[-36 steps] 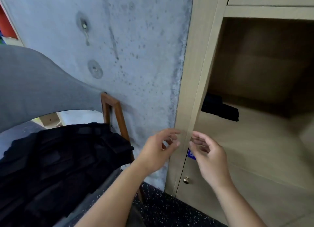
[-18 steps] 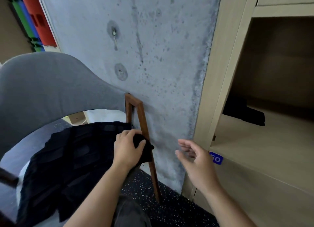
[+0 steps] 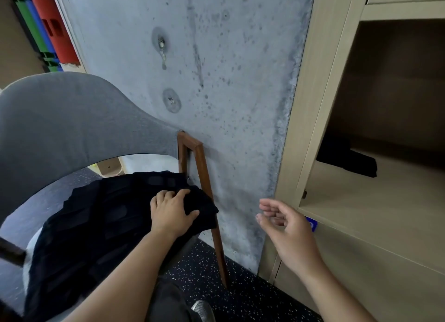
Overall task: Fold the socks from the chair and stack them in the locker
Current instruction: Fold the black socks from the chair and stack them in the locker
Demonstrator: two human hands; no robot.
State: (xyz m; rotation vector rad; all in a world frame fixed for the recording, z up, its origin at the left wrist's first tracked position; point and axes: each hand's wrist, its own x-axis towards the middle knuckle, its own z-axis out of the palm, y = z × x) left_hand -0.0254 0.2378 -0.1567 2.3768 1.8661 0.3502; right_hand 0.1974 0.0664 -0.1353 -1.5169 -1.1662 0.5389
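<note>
A heap of black fabric socks (image 3: 101, 225) is seen piled on the seat of a grey upholstered chair with a curved backrest (image 3: 60, 119) in the lower left of the frame. The chair's brown wooden leg frame (image 3: 204, 184) is set against a mottled grey concrete wall (image 3: 228, 81) that fills the upper centre.

The left hand (image 3: 172, 214) is laid on the right edge of the heap, just left of centre in the frame. Its fingers are curled over a black sock (image 3: 203, 209) at the heap's corner, and the thumb is spread along the fabric, so the sock is gripped from above. The sock is still in contact with the rest of the pile.

The right hand (image 3: 286, 227) is held in the air in the lower right of centre, apart from the socks and in front of the locker's edge. Its fingers are loosely bent with the palm turned toward the left, and nothing is held in it.

A light beige wooden locker (image 3: 320, 105) is found along the right side of the frame, its compartment open. On the shelf inside, toward the back left corner, a folded black sock bundle (image 3: 349, 161) is seen lying flat. A small blue label (image 3: 312, 225) is partly hidden behind the right hand on the locker's front edge. A dark speckled floor (image 3: 240, 297) is visible at the bottom, and red, green and blue crates (image 3: 45, 25) are stacked in the upper left corner.
</note>
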